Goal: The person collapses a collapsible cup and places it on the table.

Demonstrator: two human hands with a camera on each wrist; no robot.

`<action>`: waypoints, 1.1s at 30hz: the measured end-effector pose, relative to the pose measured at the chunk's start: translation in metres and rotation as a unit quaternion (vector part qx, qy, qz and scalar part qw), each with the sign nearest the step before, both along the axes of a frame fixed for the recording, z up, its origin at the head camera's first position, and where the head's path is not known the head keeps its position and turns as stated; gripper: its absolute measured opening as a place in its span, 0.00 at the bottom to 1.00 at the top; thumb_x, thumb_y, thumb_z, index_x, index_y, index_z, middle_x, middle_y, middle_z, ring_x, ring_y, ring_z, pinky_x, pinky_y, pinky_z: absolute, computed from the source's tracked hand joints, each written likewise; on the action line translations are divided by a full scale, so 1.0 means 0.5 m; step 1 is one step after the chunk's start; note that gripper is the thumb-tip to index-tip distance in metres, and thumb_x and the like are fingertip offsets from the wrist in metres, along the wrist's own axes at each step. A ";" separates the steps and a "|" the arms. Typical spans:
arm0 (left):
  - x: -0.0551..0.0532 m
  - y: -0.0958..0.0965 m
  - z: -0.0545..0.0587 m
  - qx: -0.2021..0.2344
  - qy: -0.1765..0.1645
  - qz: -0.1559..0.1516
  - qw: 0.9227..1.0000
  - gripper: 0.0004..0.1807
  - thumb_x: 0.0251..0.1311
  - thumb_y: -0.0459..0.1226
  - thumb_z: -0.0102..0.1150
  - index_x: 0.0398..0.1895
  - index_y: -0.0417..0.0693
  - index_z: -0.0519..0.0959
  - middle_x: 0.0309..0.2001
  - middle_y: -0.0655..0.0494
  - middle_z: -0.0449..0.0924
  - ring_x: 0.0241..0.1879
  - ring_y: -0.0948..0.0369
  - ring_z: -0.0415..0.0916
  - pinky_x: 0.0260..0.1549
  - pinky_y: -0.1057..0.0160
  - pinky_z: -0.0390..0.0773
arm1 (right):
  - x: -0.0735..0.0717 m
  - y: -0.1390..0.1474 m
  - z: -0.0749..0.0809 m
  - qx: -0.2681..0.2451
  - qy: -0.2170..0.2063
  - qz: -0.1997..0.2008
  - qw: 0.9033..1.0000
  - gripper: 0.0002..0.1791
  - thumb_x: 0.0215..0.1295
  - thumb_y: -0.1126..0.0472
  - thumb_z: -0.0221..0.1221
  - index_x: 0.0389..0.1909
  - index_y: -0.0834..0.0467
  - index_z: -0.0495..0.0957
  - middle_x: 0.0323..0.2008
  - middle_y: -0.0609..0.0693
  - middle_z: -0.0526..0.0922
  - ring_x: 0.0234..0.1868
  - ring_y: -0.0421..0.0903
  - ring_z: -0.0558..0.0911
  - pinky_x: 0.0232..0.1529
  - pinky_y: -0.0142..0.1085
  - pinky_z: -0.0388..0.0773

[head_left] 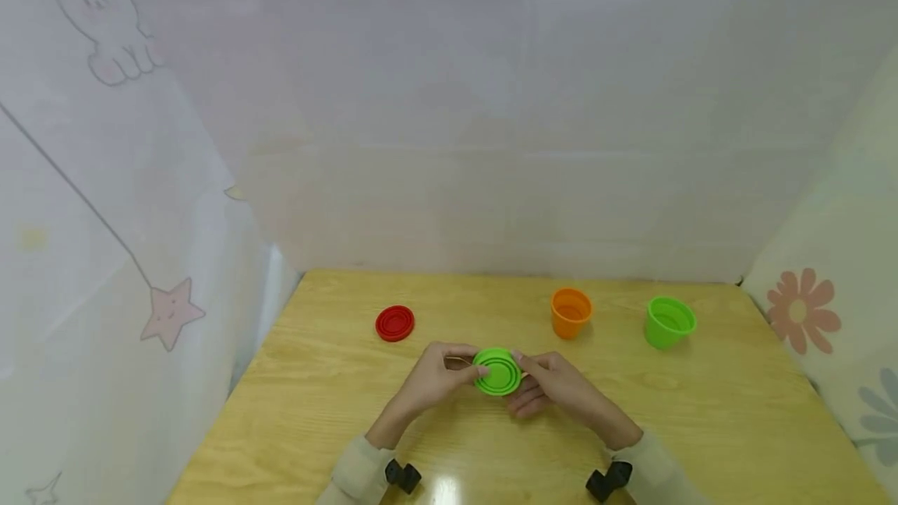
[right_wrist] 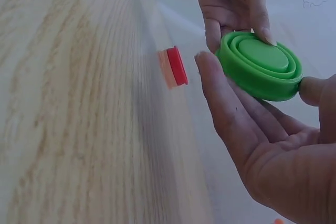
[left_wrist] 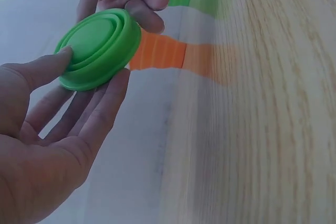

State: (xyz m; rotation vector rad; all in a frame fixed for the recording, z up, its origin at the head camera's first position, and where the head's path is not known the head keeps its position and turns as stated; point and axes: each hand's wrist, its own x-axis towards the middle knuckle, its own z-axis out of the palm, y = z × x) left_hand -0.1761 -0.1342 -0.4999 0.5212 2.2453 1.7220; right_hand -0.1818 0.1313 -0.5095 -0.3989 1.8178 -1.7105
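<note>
A flattened green collapsible cup [head_left: 498,372] is held above the table between both hands, its nested rings facing up. My left hand [head_left: 434,377] pinches it from the left, thumb pressed on the ringed face and fingers underneath, as the left wrist view shows. From the other side my right hand [head_left: 557,386] holds it, the thumb [right_wrist: 314,91] against the rim and the other fingers extended below. A flattened red collapsible cup [head_left: 395,323] lies farther back on the left. Beyond the right hand stand an orange cup [head_left: 570,312] and another green cup [head_left: 669,323], both expanded.
The wooden table [head_left: 316,427] extends around the hands. A pale curtain [head_left: 491,139] with printed figures hangs behind it and at both sides. The table's back edge runs just behind the cups.
</note>
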 end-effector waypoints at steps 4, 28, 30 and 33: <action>0.001 0.001 0.004 -0.018 0.023 0.013 0.999 0.17 0.68 0.42 0.70 0.57 0.48 0.87 0.54 0.47 0.90 0.50 0.59 0.88 0.49 0.68 0.88 | -0.005 0.003 0.000 -0.015 -0.025 0.012 1.000 0.37 0.82 0.38 0.48 0.60 0.70 0.81 0.48 0.74 0.87 0.44 0.57 0.93 0.47 0.49 0.92; -0.005 -0.019 0.018 0.012 -0.088 -0.050 0.995 0.32 0.73 0.45 0.65 0.72 0.36 0.73 0.59 0.33 0.83 0.56 0.39 0.85 0.60 0.44 0.86 | -0.014 0.021 0.005 -0.023 0.046 -0.022 0.998 0.27 0.78 0.53 0.61 0.64 0.71 0.77 0.53 0.72 0.86 0.52 0.64 0.89 0.56 0.53 0.88; -0.001 -0.015 0.019 0.024 -0.106 -0.059 0.992 0.33 0.74 0.45 0.64 0.73 0.34 0.71 0.60 0.33 0.83 0.58 0.37 0.84 0.62 0.44 0.85 | -0.015 0.030 0.008 -0.024 0.056 -0.016 0.998 0.27 0.77 0.55 0.62 0.66 0.71 0.76 0.54 0.70 0.87 0.53 0.65 0.89 0.57 0.56 0.87; 0.002 -0.006 0.018 0.053 -0.124 -0.070 0.988 0.32 0.74 0.43 0.64 0.73 0.34 0.71 0.61 0.36 0.83 0.60 0.35 0.82 0.65 0.40 0.82 | -0.016 0.040 0.012 -0.022 0.068 -0.006 0.997 0.29 0.76 0.56 0.64 0.68 0.69 0.74 0.54 0.64 0.89 0.54 0.63 0.89 0.59 0.58 0.86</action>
